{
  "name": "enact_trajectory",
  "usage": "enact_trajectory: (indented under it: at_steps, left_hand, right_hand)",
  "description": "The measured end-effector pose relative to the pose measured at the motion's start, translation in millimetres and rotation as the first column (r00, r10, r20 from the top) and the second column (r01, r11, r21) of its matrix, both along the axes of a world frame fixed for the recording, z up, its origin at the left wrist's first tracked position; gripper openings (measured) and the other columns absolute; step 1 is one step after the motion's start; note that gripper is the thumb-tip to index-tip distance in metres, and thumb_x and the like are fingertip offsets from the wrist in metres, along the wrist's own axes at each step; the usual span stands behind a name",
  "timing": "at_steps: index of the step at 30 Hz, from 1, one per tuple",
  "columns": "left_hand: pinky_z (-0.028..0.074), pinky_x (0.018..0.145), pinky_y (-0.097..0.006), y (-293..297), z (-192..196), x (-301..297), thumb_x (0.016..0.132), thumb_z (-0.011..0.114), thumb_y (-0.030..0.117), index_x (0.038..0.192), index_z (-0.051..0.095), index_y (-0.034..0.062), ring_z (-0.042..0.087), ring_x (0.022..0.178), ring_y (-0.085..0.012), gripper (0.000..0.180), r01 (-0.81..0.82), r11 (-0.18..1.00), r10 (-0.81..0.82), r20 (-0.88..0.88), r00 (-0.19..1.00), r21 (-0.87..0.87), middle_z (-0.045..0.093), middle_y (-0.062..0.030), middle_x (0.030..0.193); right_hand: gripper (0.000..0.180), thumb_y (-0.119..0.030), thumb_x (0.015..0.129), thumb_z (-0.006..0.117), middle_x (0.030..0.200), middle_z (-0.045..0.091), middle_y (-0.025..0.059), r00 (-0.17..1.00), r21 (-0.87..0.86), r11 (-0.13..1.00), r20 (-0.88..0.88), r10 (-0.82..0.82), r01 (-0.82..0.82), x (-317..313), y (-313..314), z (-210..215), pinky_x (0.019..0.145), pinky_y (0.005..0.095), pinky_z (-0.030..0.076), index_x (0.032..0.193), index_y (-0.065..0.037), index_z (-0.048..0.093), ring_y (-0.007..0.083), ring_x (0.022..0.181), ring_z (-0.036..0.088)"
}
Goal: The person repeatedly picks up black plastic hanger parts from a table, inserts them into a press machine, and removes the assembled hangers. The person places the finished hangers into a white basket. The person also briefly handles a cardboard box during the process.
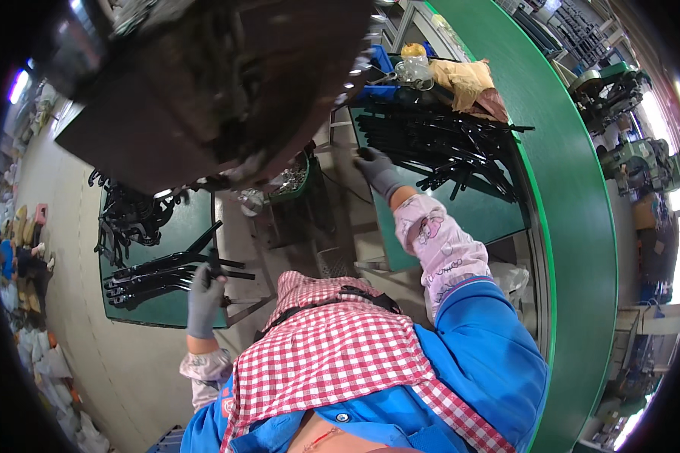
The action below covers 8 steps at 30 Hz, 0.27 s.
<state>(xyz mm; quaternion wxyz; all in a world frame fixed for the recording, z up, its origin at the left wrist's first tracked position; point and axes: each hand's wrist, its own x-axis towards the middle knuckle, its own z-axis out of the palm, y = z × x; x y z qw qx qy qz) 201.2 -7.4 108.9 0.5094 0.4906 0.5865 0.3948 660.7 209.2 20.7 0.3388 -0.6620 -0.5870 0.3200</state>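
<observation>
My left hand [203, 300], in a grey glove with dark fingertips, is at the right edge of the left table. Its fingers point up and look apart, beside a bundle of black tubes [155, 278]. Whether they touch the tubes is hard to tell, dark against dark. My right hand [380, 172], gloved the same way, hangs at the left edge of the right table with fingers loosely stretched; nothing shows in it. Beyond that hand lies a pile of glossy black tubular parts [461, 151].
A large dark machine part [204, 98] looms overhead at the upper left. Below it stands a green bin [295, 181] of small metal pieces. Curved black parts [132, 215] lie on the left table. A paper packet [465, 81] and blue bin [379, 90] sit by a long green bench [574, 226].
</observation>
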Motion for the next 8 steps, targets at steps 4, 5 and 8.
enact_trajectory:
  at_steps: [4,5,8]
  left_hand:
    - [0.046,0.074,-0.023,-33.0,-3.6,74.0,0.09,0.066,0.009,0.126,0.055,0.0006,0.054,0.084,-0.0066,0.038,0.09,0.98,-0.095,-0.018,0.995,-0.179,0.062,0.0005,0.097]
    - [0.047,0.071,-0.023,-34.8,5.6,92.6,0.09,0.068,0.011,0.13,0.054,0.0002,0.055,0.084,-0.0064,0.044,0.112,0.97,-0.115,-0.002,0.993,-0.215,0.062,0.0004,0.098]
    - [0.047,0.072,-0.023,-33.4,17.9,127.4,0.091,0.068,0.012,0.134,0.052,0.0014,0.054,0.086,-0.0062,0.047,0.159,0.953,-0.17,-0.022,0.985,-0.259,0.063,0.0003,0.1]
  right_hand:
    - [0.054,-0.045,0.084,0.064,0.139,0.052,0.0124,0.788,-0.244,0.908,0.6,-0.135,0.341,114.8,11.9,20.7,0.103,0.0459,0.045,0.132,-0.022,0.058,0.0331,0.129,0.05]
    - [0.051,-0.045,0.086,0.064,0.138,0.051,0.0099,0.725,-0.238,0.893,0.676,-0.131,0.382,136.4,11.6,32.2,0.102,0.042,0.044,0.131,-0.022,0.058,0.0302,0.129,0.05]
    - [0.054,-0.042,0.083,0.066,0.132,0.055,0.0106,0.716,-0.21,0.892,0.68,-0.16,0.4,184.7,18.7,32.5,0.103,0.0424,0.045,0.129,-0.015,0.057,0.0283,0.127,0.052]
